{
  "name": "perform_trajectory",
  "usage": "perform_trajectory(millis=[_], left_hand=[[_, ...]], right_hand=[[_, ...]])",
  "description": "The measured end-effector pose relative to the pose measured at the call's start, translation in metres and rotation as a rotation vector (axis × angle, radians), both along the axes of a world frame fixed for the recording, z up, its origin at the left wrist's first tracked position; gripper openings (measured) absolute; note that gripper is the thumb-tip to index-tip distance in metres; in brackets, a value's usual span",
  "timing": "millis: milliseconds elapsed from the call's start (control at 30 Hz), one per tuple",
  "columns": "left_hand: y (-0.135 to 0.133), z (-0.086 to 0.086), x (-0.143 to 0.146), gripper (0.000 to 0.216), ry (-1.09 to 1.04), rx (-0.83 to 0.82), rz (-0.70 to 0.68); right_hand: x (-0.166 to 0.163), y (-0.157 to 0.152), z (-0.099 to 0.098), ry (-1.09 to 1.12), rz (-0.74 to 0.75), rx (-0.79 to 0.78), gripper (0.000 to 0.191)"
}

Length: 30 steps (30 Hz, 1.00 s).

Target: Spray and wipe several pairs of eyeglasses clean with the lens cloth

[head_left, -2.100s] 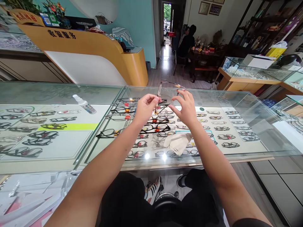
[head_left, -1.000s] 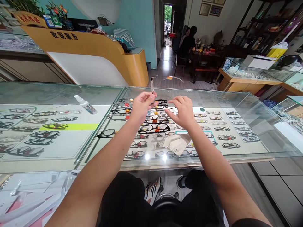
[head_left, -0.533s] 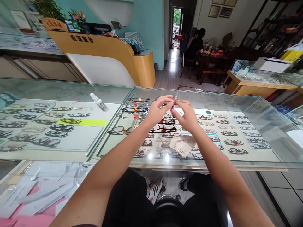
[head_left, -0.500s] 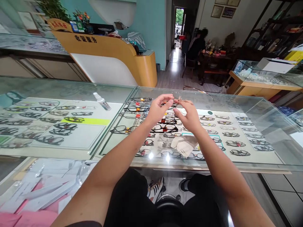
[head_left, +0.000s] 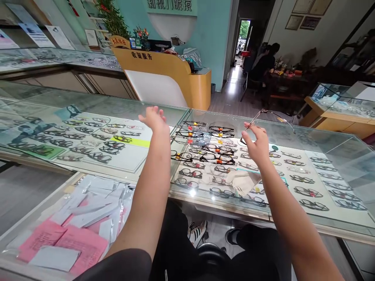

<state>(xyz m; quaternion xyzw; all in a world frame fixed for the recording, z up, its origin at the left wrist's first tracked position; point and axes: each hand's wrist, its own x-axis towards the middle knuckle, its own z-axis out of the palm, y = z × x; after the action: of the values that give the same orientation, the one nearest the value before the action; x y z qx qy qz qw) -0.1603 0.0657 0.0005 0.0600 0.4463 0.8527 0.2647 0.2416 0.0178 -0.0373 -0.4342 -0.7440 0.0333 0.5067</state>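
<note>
My right hand (head_left: 257, 141) pinches a pair of thin-framed eyeglasses (head_left: 279, 116) above the glass counter, their temples sticking out to the far right. My left hand (head_left: 154, 118) is stretched out over the left part of the counter, fingers apart, with nothing visible in it. The white spray bottle seen there earlier is now hidden behind this hand or forearm. Below my right hand lies a crumpled beige cloth (head_left: 242, 182). Between my arms, several black eyeglasses (head_left: 217, 158) with red and orange tags stand in rows on the glass.
Glass display counters (head_left: 295, 218) full of eyeglasses run across in front of me. An open drawer (head_left: 47, 207) at lower left holds pink and white paper packets (head_left: 84, 244). Beyond stands a yellow and white reception desk (head_left: 175, 68). A person (head_left: 263, 66) sits at a far table.
My left hand has left the eyeglasses and moved left, toward where the spray bottle stood. My right hand keeps hold of the eyeglasses. The view has turned left.
</note>
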Motion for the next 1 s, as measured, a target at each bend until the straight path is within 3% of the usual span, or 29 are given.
perform_trajectory(millis=[133,267,500,633,767,1000], left_hand=[[0.006,-0.014,-0.014,0.043,-0.115,0.016,-0.142],[0.012,-0.025,-0.023,0.044,-0.025,-0.04,-0.195],[0.007,-0.021,-0.022,0.034,0.047,-0.162,-0.2],[-0.003,-0.008,-0.004,0.023,-0.016,-0.122,-0.165],[-0.009,0.007,0.027,0.039,0.036,-0.077,-0.23],[-0.021,0.013,0.097,0.036,0.33,-0.042,-0.345]], right_hand=[[0.0,0.001,-0.001,-0.005,-0.01,-0.017,0.04],[0.001,0.002,-0.002,-0.004,-0.009,-0.02,0.041],[0.001,0.002,-0.002,-0.003,-0.016,-0.045,0.042],[0.001,0.002,-0.001,0.009,-0.012,-0.063,0.039],[0.0,0.004,0.0,0.024,-0.023,-0.071,0.037],[0.001,0.01,0.0,0.019,-0.024,-0.059,0.035]])
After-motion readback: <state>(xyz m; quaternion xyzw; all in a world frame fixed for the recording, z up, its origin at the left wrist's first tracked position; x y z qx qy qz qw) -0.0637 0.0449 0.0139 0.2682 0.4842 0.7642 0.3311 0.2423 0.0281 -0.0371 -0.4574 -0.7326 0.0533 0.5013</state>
